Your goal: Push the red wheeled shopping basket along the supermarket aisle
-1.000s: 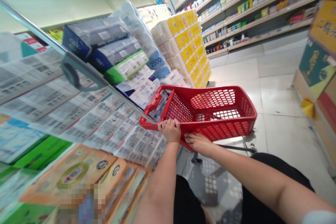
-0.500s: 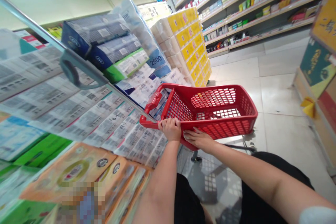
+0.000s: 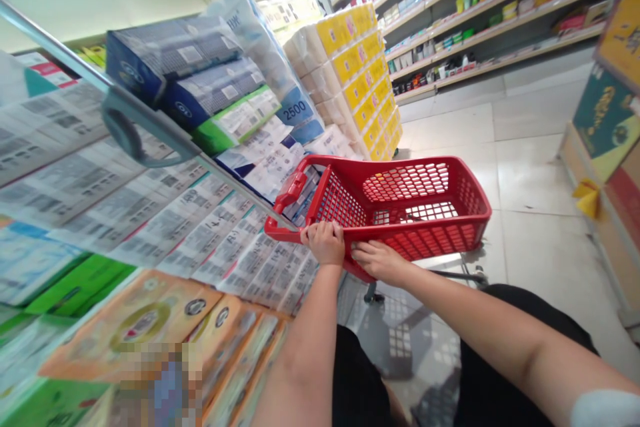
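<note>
A red plastic shopping cart with mesh sides stands in front of me, its basket holding nothing that I can see. My left hand is wrapped over the near rim beside the handle end. Just right of it, my right hand lies against the outside of the near wall, fingers stretched out and pointing left. A grey metal pole with a grey loop handle slants down toward the cart's handle.
At the left are stacked tissue packs, blue, white and orange. Yellow-and-white packs stand beyond the cart. Shelves of bottles run along the back. A display with boxes stands at the right above the tiled floor.
The tissue packs and pole have shifted slightly left and up in view. Both hands keep their places on the cart, the right one a little more bent at the fingers.
</note>
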